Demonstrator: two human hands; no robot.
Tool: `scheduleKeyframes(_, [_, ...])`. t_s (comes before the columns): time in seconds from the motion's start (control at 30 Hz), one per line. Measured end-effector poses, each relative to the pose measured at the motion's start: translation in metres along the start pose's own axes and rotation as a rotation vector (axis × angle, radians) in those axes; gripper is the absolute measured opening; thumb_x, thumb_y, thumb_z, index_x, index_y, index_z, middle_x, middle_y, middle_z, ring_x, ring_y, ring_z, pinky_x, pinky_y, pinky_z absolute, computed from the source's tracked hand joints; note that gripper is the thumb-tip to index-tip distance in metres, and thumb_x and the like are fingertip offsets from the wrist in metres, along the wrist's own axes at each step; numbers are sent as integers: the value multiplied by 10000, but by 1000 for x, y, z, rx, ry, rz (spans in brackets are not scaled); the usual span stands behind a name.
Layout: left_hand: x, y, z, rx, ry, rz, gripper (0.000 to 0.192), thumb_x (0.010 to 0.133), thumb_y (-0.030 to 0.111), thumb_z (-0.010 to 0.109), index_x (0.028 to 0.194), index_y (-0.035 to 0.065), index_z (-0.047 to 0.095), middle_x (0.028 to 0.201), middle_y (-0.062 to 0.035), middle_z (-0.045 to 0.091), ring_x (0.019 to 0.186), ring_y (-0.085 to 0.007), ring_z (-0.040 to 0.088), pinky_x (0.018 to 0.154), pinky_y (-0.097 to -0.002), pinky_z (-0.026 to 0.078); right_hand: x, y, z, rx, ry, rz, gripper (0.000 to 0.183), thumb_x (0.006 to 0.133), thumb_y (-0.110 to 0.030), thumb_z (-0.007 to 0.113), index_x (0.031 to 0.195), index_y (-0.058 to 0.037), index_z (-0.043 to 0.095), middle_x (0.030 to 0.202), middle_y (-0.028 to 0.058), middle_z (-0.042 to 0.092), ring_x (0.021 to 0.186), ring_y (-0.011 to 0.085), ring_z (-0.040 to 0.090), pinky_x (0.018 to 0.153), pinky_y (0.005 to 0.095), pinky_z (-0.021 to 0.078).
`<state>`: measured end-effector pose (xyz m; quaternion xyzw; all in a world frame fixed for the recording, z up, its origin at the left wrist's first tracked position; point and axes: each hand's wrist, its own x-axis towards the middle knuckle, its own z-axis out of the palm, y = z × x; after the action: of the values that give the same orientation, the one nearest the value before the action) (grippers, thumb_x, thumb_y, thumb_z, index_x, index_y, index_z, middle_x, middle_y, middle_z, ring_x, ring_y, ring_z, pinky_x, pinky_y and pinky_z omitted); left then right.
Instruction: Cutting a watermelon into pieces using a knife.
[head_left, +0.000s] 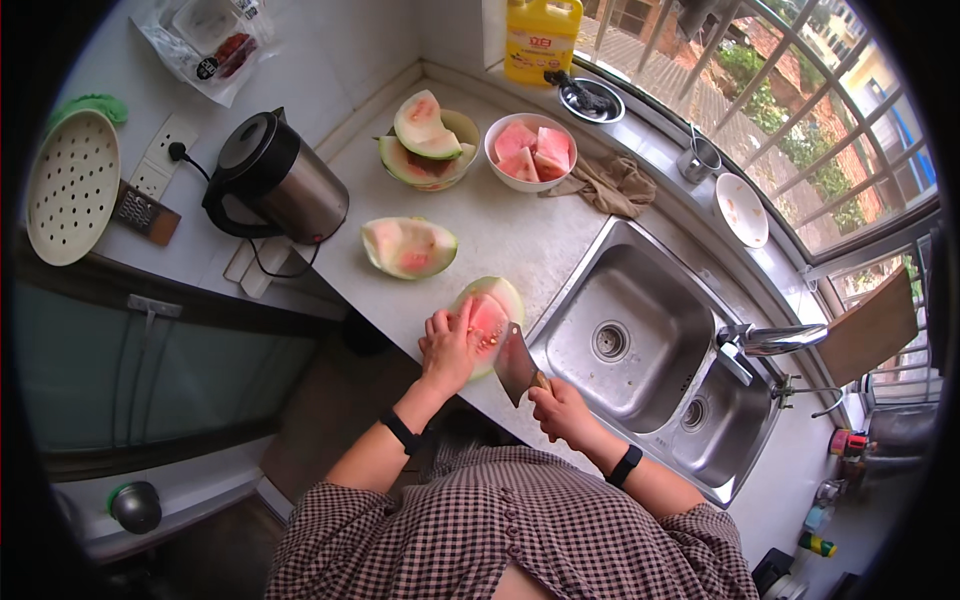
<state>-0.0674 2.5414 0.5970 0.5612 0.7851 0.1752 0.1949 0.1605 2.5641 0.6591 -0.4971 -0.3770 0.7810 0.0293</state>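
On the counter lies a watermelon piece (491, 319), its red flesh facing up and partly cut away from the pale rind. My left hand (448, 349) rests on its left side with the fingers spread over the flesh. In my right hand (559, 409) is the wooden handle of a cleaver (516, 365), whose blade stands at the right edge of the piece. Farther back sits a hollowed watermelon rind (409, 247). Cut red chunks fill a white bowl (530, 182). More rinds (427, 127) are heaped in a second bowl (466, 131) beside it.
A double steel sink (630, 330) with a faucet (780, 339) adjoins the counter on the right. An electric kettle (281, 180) stands at left, its cord plugged into the wall. A brown cloth (611, 184) and a yellow detergent jug (541, 45) are near the window.
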Motion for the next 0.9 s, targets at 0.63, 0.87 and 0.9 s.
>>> scheduleKeyframes(0.63, [-9,-5,16,-125,128,47,636,923,264,557,1504,250,299,1236,-173,431,1130,-372,447,925,-500,403,-9,-9,-4,-356,111,-81,286,975,-318,529,902,-47,474,649,28,505,482,126,482,406,307,419])
scheduleKeyframes(0.87, [-16,12,37,-83,222,49,613,943,278,523,1505,324,283,1300,-172,380,1149,-390,412,945,-547,365,-80,-16,-47,-34,14,79,266,1020,-312,464,962,-56,511,623,-42,373,448,55,303,392,243,268])
scheduleKeyframes(0.9, [-13,14,38,-109,231,28,622,943,281,522,1503,362,265,1353,-168,353,1199,-402,389,935,-578,363,-81,-14,-47,-24,24,77,266,1020,-312,464,962,-56,511,623,-42,373,448,55,303,392,243,268])
